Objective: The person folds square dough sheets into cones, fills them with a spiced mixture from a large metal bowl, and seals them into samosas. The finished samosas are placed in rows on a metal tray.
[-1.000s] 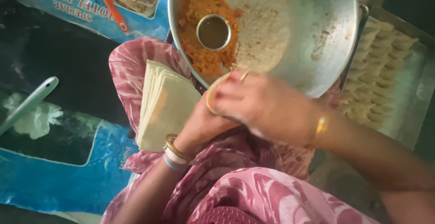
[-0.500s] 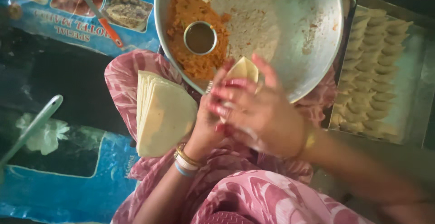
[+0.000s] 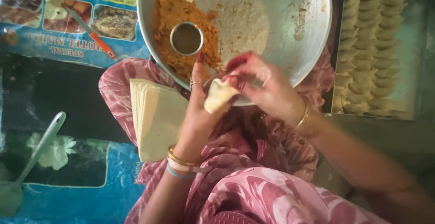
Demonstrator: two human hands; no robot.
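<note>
— Metal first: what is that big round pan [image 3: 290,38] just beyond the hands?

— Dull, scuffed steel, wide and shallow, smeared with pale floury residue. On its side beyond the left hand lies a heap of crumbly orange filling [image 3: 174,20] with a small steel cup [image 3: 186,38] sunk in it.

— And out past the right hand?

— Flat metal tray [image 3: 410,47], lined with rows of pale, folded, ridged dumplings [image 3: 362,47].

— By the left wrist?

— Stack of thin, matte, cream dough sheets [image 3: 156,119], square-cut, resting on the pink patterned cloth [image 3: 253,192] of the lap.

— The hands themselves?

— Left hand [image 3: 199,110] is upright and cupped around a small soft dough pocket [image 3: 218,95]; right hand [image 3: 267,88] pinches its top edge with closed fingertips. Gold bangles sit on both wrists.

— Any change from half a second ago?

— The pocket was hidden behind spread right fingers then; now those fingers have drawn in and it shows plainly between both hands, at the pan's near rim.
</note>
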